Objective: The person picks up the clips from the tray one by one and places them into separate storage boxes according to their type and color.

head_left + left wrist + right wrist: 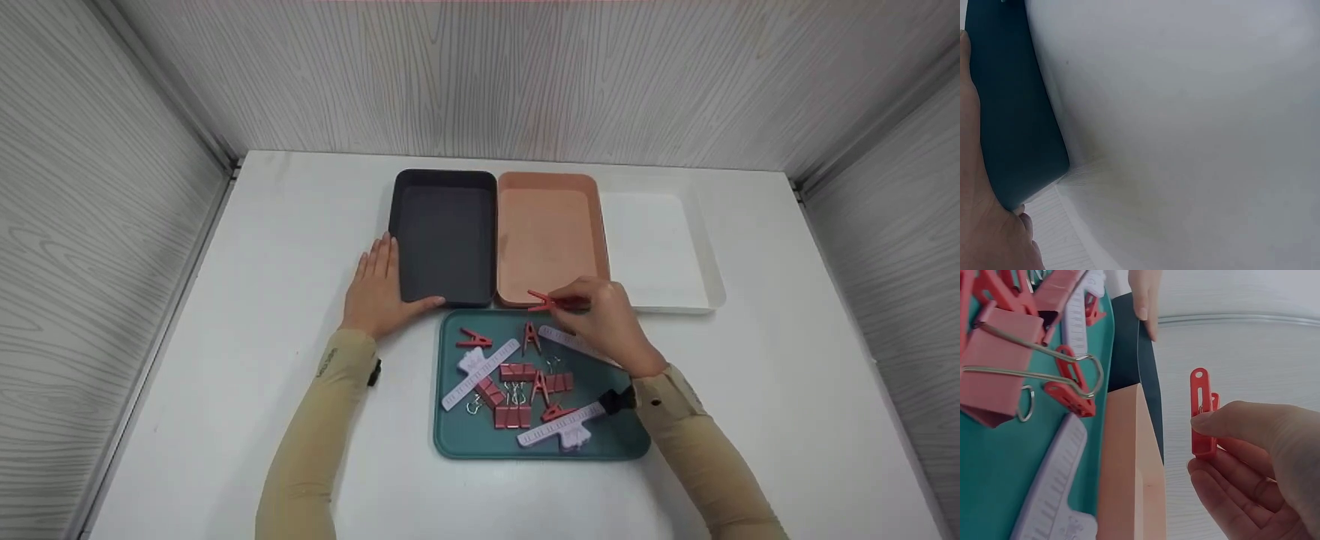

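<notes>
My right hand [609,321] pinches a red clothespin [1201,433] between thumb and fingers, over the near edge of the peach tray [551,232]. My left hand [375,296] lies with fingers straight along the left side of the black tray [446,240], its thumb at the near corner. In front of these stands a green tray [622,448]. It bears several pink binder clips [513,417] with silver wire handles, more red clothespins [477,341] and lilac ruler-edged clips [495,362]. One lilac clip is partly hidden under my right hand.
A white tray [652,240] stands to the right of the peach one, the three trays side by side. They sit on a white table [300,217], with wood-grain panels [480,82] rising at the back and both sides.
</notes>
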`<act>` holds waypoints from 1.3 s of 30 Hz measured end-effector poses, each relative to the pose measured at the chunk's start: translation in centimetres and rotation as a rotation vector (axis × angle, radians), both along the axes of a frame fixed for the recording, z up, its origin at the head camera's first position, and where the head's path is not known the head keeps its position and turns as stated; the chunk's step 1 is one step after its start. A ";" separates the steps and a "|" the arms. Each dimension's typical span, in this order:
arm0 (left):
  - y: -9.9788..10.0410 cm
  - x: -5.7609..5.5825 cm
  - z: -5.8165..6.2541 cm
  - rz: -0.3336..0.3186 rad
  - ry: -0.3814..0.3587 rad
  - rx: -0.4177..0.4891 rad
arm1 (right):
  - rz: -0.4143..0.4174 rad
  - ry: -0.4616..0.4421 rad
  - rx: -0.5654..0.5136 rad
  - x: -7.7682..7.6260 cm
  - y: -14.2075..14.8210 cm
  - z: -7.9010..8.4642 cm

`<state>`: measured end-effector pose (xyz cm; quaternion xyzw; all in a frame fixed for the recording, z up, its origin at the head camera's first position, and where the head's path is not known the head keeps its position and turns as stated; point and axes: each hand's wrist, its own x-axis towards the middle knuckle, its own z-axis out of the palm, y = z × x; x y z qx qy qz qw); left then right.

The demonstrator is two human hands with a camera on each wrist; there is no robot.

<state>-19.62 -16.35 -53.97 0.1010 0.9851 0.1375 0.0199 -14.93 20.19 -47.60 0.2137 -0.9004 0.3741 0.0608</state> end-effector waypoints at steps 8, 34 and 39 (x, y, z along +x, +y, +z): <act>0.0 -0.1 0.0 -0.004 0.000 -0.007 | -0.014 -0.023 -0.016 -1.7 -1.4 0.7; -0.1 -0.1 -0.3 -0.008 0.000 -0.021 | 0.068 -0.072 -0.074 -7.0 -6.8 0.5; -0.1 -0.1 -0.5 -0.006 0.015 -0.020 | 0.074 -0.101 -0.037 -7.5 -8.7 0.1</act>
